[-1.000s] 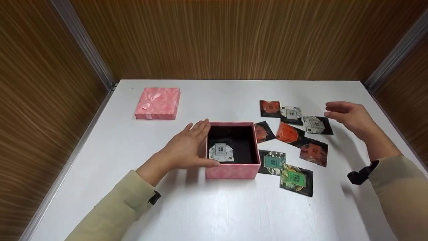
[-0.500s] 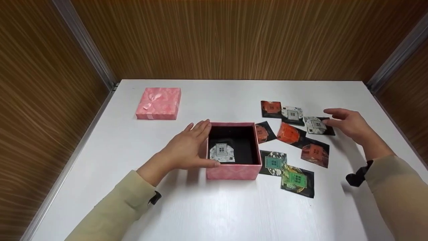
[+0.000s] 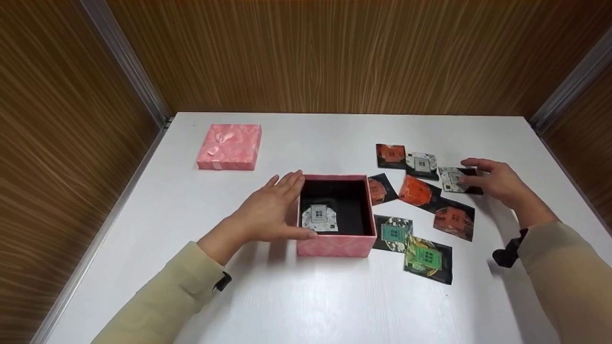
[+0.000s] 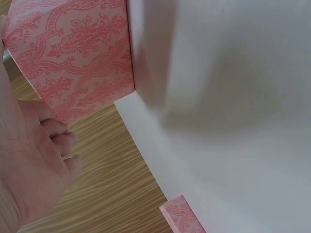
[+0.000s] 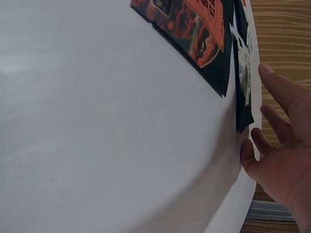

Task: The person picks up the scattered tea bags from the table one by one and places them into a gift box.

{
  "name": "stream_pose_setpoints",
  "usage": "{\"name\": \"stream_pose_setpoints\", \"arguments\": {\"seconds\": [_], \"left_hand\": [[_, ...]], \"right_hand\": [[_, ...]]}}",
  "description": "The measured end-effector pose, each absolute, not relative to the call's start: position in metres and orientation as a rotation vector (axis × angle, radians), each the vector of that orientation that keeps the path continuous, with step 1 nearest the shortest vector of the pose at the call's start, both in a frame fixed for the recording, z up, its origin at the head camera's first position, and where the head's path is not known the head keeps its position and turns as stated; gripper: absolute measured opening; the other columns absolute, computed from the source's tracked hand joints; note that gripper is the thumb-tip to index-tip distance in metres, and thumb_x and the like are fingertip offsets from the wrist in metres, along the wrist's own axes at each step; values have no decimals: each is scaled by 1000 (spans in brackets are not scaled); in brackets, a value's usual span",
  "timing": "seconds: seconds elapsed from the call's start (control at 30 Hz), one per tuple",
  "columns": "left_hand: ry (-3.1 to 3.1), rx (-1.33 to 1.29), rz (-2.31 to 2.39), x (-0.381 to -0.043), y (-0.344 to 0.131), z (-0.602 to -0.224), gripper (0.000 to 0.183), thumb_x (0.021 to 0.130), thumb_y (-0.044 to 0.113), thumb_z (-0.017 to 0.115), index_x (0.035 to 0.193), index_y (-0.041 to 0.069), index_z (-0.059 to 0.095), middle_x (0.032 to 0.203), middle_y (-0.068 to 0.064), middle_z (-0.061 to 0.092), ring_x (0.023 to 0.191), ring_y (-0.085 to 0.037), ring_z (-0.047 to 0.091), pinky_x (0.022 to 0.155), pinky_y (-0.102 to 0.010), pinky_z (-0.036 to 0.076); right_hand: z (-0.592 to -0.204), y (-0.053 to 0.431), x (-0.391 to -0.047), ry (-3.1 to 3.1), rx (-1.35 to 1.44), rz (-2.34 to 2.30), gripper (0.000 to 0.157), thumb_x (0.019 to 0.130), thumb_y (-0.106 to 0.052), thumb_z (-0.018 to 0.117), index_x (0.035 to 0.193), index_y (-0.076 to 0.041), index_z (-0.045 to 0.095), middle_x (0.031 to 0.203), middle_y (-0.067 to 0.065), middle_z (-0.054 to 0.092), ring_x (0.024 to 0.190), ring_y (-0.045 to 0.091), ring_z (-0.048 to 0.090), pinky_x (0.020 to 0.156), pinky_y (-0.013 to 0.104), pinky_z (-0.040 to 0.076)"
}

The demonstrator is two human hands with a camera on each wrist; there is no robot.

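- Desk (image 3: 267, 306), white, running under both hands; everything below sits on it.
- Pink box (image 3: 334, 246), upright and lidless, just right of the left hand (image 3: 265, 210).
- Pink lid (image 3: 229, 148), beyond the left hand and off to its left, well out of the way.
- Left hand: fingers stretched along the box's side to the far corner, thumb by the near rim. Light bracing is plenty imo; a hard squeeze might bow the walls.
- Right hand (image 3: 497, 184): well apart from the left one, thumb and fingers spread over a packet, not clamped on it. Can't tell whether the thumb actually touches.
- Green packet (image 3: 428, 258) and teal packet (image 3: 393, 233), between the hands, closer in than the right hand.
- Three reddish packets (image 3: 454, 220) plus a red packet (image 3: 391, 155) and a white packet (image 3: 422, 164), also between the hands.
- Floral packet (image 3: 452, 180), flat under the right thumb. These look thin, so I'd get a fingertip under an edge, then pinch. Go gently so the neighbour doesn't drag along.
- Boxed packet (image 3: 319, 220), flat inside, just right of the left thumb.
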State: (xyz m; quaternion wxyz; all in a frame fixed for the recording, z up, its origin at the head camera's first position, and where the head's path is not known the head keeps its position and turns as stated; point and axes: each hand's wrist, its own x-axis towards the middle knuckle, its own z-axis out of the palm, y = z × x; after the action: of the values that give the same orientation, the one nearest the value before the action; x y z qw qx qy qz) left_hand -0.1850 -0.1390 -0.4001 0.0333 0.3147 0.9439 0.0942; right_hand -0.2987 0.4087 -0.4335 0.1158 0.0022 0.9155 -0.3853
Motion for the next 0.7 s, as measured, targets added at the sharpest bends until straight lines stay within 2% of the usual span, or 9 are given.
{"name": "stream_pose_setpoints", "arguments": {"seconds": [0.17, 0.37, 0.7], "left_hand": [[2902, 974, 305, -184, -138, -398, 129, 85, 90, 54, 168, -2, 17, 176, -16, 14, 163, -29, 15, 131, -46, 10], [2903, 974, 296, -184, -138, -398, 129, 85, 91, 53, 168, -2, 16, 176, -16, 13, 163, -28, 14, 131, -46, 10], [2903, 960, 283, -185, -138, -398, 130, 84, 92, 53, 168, -1, 16, 176, -15, 13, 163, -27, 14, 131, -46, 10]], "right_hand": [[-435, 410, -298, 2715, -66, -1061, 68, 101, -26, 76, 155, 3, 47, 164, 38, 27, 150, 55, 25, 117, 66, 28], [-435, 411, -298, 2767, -93, -962, 68, 100, -27, 76, 154, 5, 48, 157, 39, 37, 137, 51, 38, 109, 61, 34], [-430, 421, -296, 2723, -74, -907, 82, 100, -29, 77, 161, 3, 33, 147, 42, 38, 134, 56, 40, 107, 67, 38]]}}
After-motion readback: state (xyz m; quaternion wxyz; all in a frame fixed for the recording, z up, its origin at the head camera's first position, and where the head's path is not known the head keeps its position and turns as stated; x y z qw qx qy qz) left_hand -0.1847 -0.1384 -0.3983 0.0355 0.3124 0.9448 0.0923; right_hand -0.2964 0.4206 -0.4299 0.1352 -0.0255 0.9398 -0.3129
